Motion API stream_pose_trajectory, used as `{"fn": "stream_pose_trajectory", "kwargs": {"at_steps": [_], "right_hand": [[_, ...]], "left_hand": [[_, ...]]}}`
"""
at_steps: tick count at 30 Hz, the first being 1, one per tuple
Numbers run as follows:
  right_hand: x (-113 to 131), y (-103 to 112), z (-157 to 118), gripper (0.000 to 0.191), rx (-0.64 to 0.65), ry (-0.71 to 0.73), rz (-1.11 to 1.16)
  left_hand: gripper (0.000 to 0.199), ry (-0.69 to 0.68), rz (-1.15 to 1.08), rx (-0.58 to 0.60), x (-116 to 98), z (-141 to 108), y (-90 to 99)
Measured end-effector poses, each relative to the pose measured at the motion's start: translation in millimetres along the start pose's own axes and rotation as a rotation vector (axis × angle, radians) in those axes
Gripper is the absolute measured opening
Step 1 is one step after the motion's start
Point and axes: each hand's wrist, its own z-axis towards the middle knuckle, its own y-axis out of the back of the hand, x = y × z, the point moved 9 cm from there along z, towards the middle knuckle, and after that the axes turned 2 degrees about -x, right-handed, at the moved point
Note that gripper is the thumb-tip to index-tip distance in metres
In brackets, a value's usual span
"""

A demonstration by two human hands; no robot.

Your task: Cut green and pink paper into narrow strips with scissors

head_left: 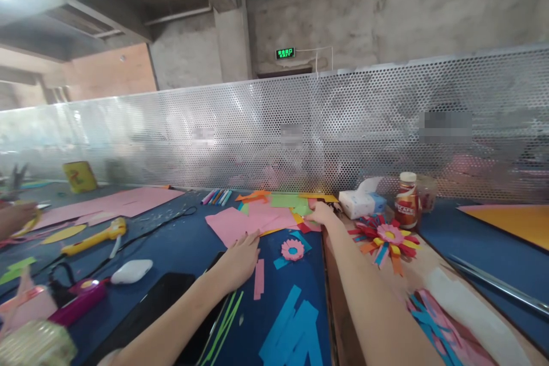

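Note:
My left hand (242, 258) lies with its fingers stretched out over the near edge of a pink paper sheet (257, 218). At the far end of this pile my right hand (322, 217) reaches in among coloured scraps, its fingers bent together; whatever is between them is too small to make out. A green paper piece (288, 201) lies just left of those fingers. Between my forearms sit a pink paper ring with a blue centre (293, 250), a pink strip (259, 279) and several blue strips (295, 326).
On the right are a paper flower (390, 234), a tissue pack (362, 202), a brown bottle (407, 201) and a metal rod (501, 283). On the left lie a yellow glue gun (96, 238), a white case (132, 271) and a dark tablet (141, 314). Another person's hand (17, 220) shows far left.

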Motion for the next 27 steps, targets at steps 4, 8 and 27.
{"fn": "stream_pose_trajectory", "kwargs": {"at_steps": [4, 8, 27], "right_hand": [[0, -1, 1, 0.035, 0.046, 0.029, 0.029], [-1, 2, 4, 0.026, 0.063, 0.061, 0.045], [122, 92, -81, 0.03, 0.233, 0.463, -0.1]], "left_hand": [[0.042, 0.023, 0.002, 0.004, 3, 1, -1.7], [0.041, 0.001, 0.009, 0.028, 1, 1, -2.6], [0.043, 0.391, -0.97, -0.415, 17, 4, 50.9]]}}
